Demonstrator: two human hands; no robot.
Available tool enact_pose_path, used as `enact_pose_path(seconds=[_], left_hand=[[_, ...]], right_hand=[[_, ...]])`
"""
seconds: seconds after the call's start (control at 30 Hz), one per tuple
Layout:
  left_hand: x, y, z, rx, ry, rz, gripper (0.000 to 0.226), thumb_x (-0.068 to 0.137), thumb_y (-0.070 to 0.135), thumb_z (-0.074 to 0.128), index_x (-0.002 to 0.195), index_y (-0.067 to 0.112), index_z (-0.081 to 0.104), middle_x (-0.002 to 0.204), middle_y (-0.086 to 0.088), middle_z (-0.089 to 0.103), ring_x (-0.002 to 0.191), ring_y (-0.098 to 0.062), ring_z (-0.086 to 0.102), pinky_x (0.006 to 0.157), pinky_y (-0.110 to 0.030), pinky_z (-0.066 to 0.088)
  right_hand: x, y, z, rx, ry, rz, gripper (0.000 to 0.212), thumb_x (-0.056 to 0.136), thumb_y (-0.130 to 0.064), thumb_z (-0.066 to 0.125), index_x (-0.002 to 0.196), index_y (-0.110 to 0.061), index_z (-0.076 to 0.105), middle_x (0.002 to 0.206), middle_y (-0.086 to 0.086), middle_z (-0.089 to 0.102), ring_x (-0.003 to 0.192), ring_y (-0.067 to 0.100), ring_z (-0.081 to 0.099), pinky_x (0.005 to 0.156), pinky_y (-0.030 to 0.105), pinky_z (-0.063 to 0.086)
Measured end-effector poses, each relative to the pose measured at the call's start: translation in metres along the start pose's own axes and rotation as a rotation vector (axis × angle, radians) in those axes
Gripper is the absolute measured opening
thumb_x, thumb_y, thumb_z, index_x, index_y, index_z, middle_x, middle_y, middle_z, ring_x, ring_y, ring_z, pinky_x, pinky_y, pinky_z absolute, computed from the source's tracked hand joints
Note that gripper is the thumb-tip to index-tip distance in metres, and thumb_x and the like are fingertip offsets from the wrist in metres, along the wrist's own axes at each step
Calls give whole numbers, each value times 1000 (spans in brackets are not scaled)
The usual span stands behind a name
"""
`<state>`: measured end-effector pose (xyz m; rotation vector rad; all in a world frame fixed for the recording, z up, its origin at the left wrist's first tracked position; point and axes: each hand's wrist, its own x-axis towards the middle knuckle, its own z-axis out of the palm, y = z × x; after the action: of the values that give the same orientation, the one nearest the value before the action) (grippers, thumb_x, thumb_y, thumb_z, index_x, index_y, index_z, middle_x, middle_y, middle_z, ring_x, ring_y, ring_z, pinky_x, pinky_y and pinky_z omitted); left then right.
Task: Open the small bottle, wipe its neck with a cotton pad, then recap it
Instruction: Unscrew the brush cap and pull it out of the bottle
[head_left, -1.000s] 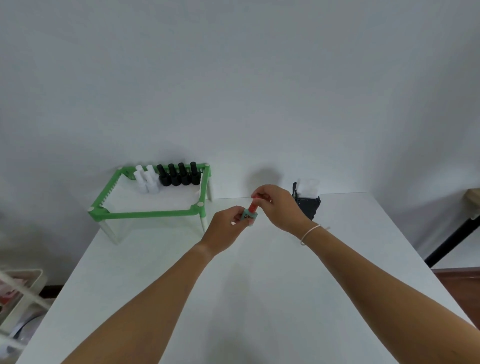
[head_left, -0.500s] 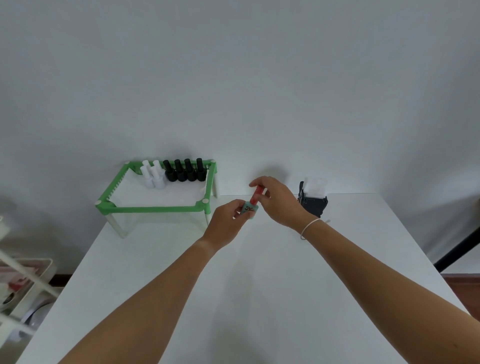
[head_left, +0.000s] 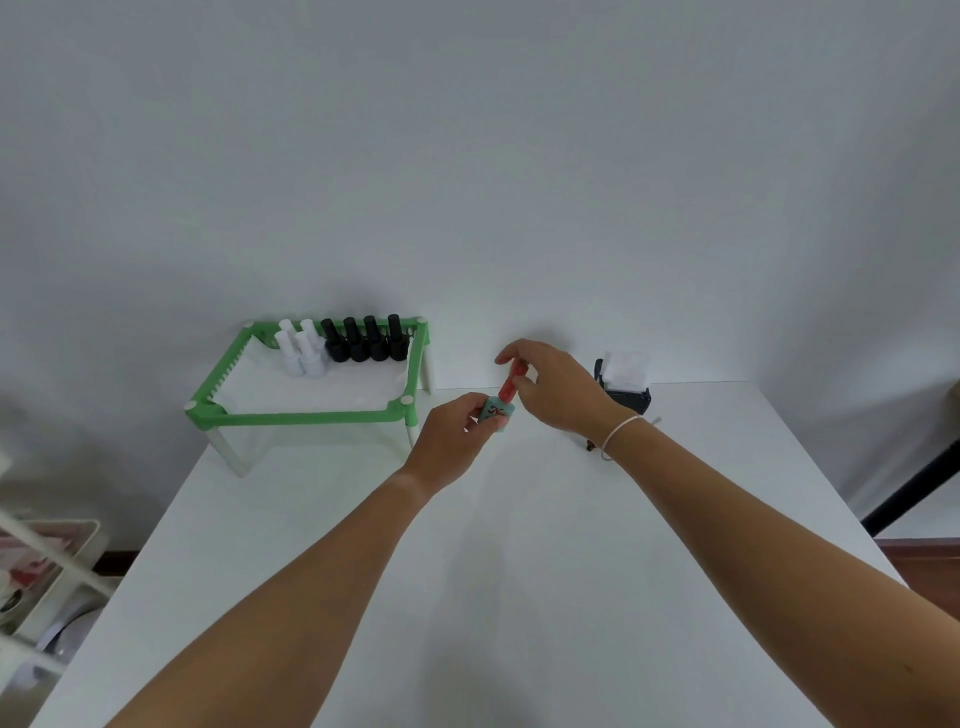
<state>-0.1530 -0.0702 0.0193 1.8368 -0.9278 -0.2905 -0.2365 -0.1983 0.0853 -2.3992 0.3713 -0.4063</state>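
Observation:
A small teal bottle (head_left: 496, 412) with red lettering is held above the far part of the white table (head_left: 519, 571), tilted a little to the right. My left hand (head_left: 451, 439) grips its body from the left. My right hand (head_left: 553, 387) pinches its long red cap (head_left: 511, 382) between thumb and fingers; the cap sits on the bottle. A stack of white cotton pads (head_left: 626, 370) stands in a dark holder (head_left: 631, 397) behind my right wrist.
A green-framed rack on white legs (head_left: 306, 413) stands at the back left, carrying three white bottles (head_left: 300, 349) and several black bottles (head_left: 363, 340). A wall rises right behind the table. A white trolley (head_left: 36, 577) stands off the left edge.
Both hands with the bottle have stayed close together above the table's far part; my right fingers have shifted on the red cap. The camera view has moved slightly.

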Motion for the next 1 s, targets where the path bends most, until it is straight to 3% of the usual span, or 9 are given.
enact_pose_path(seconds=[0.1,0.2,0.3,0.4,0.53,1.0], left_hand=[[-1,-1,1,3,0,-12,6,84,25,60,90,25,61,84,6,64,77,-9,57,66,-10,42],[-2,-2,2,9,3,-9,6,84,24,60,90,23,61,84,5,64,76,-9,56,65,-7,41],[-3,-2,2,15,-3,-16,9,84,25,59,92,22,61,87,2,65,79,-14,58,68,-13,43],[-3,-3,1,19,-2,-26,12,85,25,59,94,18,62,89,-2,66,83,-18,59,72,-21,44],[-4,-6,0,30,-1,-55,8,85,24,59,91,20,61,85,2,63,76,-13,55,64,-7,39],[-6,-11,-1,52,5,-56,15,85,24,59,97,14,62,87,1,63,78,-13,55,64,-4,38]], right_hand=[[-3,-1,4,-13,0,17,31,85,-19,49,116,-22,52,103,1,55,94,17,53,82,30,45],[-3,-1,6,-72,-14,104,29,87,-36,51,110,-19,55,95,-2,60,85,17,54,76,31,44],[-2,-1,4,-51,-54,89,17,89,-26,48,96,-14,59,92,2,72,74,15,54,66,28,41],[-3,-3,2,-93,-90,34,16,89,-15,44,96,-14,58,97,3,69,82,16,54,71,30,43],[-3,-4,-3,-123,-86,10,20,86,-6,42,94,-16,58,101,1,62,93,20,58,87,41,48],[-2,0,-7,-138,-35,-2,20,88,-8,41,95,-17,57,100,-1,62,90,17,59,87,39,48]])
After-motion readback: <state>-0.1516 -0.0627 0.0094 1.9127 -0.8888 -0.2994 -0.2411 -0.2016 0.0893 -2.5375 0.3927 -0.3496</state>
